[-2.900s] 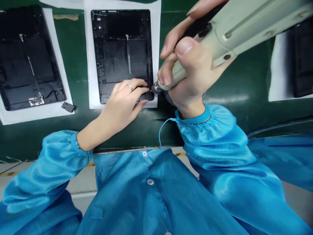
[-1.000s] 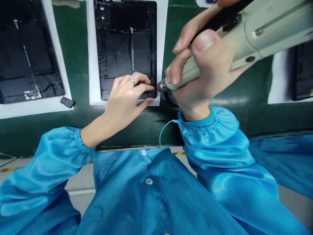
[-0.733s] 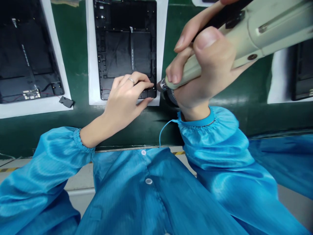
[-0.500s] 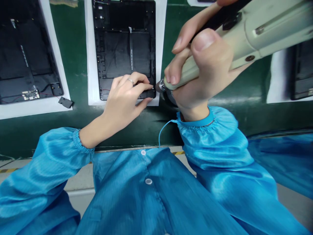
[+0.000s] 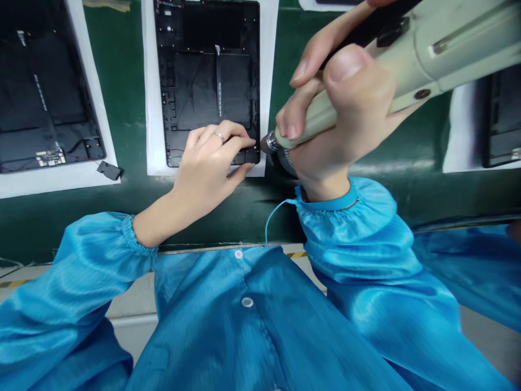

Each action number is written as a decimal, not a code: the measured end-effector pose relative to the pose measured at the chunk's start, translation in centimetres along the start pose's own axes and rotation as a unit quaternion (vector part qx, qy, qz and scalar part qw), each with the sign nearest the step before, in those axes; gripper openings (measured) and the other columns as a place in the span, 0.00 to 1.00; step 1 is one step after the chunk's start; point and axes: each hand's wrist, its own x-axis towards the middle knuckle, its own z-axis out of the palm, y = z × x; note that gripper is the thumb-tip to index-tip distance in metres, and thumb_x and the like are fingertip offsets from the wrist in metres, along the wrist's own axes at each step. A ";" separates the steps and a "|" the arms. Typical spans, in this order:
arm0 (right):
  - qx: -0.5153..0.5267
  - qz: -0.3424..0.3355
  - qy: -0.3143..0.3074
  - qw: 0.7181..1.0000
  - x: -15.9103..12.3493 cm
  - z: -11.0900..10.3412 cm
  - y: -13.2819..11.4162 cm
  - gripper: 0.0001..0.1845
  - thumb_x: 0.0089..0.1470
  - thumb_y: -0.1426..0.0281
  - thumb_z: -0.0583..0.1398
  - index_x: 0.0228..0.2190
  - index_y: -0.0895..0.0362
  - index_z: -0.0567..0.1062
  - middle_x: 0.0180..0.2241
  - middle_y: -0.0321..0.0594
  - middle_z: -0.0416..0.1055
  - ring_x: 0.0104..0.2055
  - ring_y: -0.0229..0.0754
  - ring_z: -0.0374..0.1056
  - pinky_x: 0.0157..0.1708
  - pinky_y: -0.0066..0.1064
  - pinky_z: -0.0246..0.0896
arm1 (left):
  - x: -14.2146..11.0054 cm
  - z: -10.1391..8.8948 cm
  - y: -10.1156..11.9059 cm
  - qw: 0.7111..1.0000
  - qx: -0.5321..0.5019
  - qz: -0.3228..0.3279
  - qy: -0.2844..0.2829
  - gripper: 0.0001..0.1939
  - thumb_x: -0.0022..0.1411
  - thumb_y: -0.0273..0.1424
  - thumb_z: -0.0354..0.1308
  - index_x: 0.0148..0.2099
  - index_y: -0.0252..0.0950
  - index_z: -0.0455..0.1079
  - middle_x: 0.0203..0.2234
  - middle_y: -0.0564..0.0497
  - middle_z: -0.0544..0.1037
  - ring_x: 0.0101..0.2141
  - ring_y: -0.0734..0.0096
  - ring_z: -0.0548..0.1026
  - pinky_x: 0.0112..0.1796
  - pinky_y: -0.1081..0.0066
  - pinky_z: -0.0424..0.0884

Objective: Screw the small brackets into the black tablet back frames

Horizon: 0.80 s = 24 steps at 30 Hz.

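A: Left hand (image 5: pixel 205 160)?
B: Bent over the middle black case (image 5: pixel 211 87), fingertips at its lower right corner. Can't tell if it grips anything.
A: Right hand (image 5: pixel 342 114)?
B: Wrapped round a pale tool (image 5: pixel 423 65), tilted, metal tip by that same corner. Contact unclear.
A: Under the case?
B: White sheet (image 5: pixel 268 65), green table (image 5: pixel 203 217).
A: Far left?
B: Another case (image 5: pixel 36 125), circuit board (image 5: pixel 51 157) inside, small black piece (image 5: pixel 109 170) just outside its corner.

Dark green tabletop (image 5: pixel 407 190), pale floor (image 5: pixel 136 342), yellow-black stripe (image 5: pixel 299 254)
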 end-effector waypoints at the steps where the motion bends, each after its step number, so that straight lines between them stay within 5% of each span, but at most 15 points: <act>1: 0.009 0.006 -0.006 1.000 0.0 0.0 0.0 0.26 0.68 0.36 0.65 0.48 0.44 0.75 0.31 0.29 0.65 0.19 0.25 0.42 0.13 0.24 0.32 | 0.0 0.0 0.0 1.000 0.000 -0.002 0.001 0.15 0.79 0.31 0.65 0.64 0.42 0.80 0.63 0.43 0.84 0.62 0.44 0.81 0.68 0.42 0.71; 4: 0.039 0.040 -0.058 0.997 0.0 -0.3 -0.4 0.22 0.66 0.43 0.72 0.50 0.44 0.78 0.34 0.30 0.70 0.21 0.25 0.54 0.14 0.23 0.40 | -0.1 0.0 0.1 1.000 0.000 -0.005 0.004 0.17 0.79 0.31 0.65 0.66 0.42 0.79 0.63 0.43 0.83 0.63 0.43 0.81 0.68 0.42 0.71; 7: 0.045 0.047 -0.022 0.998 0.1 -0.2 -0.8 0.23 0.63 0.44 0.74 0.46 0.46 0.79 0.40 0.33 0.71 0.29 0.29 0.69 0.13 0.22 0.47 | -0.1 -0.1 0.1 1.000 -0.002 -0.007 0.003 0.18 0.78 0.31 0.66 0.66 0.43 0.78 0.63 0.43 0.83 0.64 0.42 0.80 0.69 0.42 0.71; 11: 0.025 0.043 0.001 0.999 0.1 0.0 -1.2 0.28 0.61 0.39 0.73 0.44 0.47 0.78 0.47 0.35 0.72 0.29 0.28 0.68 0.11 0.23 0.43 | -0.1 -0.1 0.2 1.000 -0.010 -0.011 0.000 0.19 0.77 0.30 0.67 0.67 0.44 0.77 0.64 0.43 0.82 0.64 0.40 0.80 0.70 0.41 0.69; 15: -0.010 0.086 -0.023 0.996 0.1 -0.3 -1.2 0.20 0.62 0.50 0.75 0.46 0.45 0.77 0.46 0.36 0.71 0.32 0.34 0.71 0.13 0.26 0.51 | 0.0 -0.2 0.3 1.000 -0.011 -0.013 -0.007 0.19 0.77 0.30 0.67 0.67 0.45 0.77 0.64 0.43 0.82 0.65 0.39 0.79 0.70 0.40 0.69; 19: 0.015 0.001 -0.009 1.000 0.2 0.3 -0.4 0.32 0.62 0.35 0.70 0.43 0.49 0.76 0.44 0.35 0.68 0.28 0.27 0.68 0.11 0.20 0.39 | 0.1 -0.3 0.4 1.000 -0.004 -0.010 -0.007 0.19 0.77 0.30 0.65 0.67 0.45 0.76 0.64 0.43 0.83 0.64 0.40 0.79 0.69 0.40 0.70; 24: -0.006 0.013 0.010 1.000 0.0 0.9 -0.2 0.34 0.66 0.32 0.63 0.44 0.50 0.73 0.43 0.35 0.65 0.30 0.27 0.68 0.13 0.20 0.42 | 0.1 -0.3 0.3 1.000 -0.001 -0.010 -0.008 0.19 0.77 0.29 0.66 0.67 0.42 0.76 0.64 0.42 0.82 0.65 0.38 0.79 0.70 0.40 0.69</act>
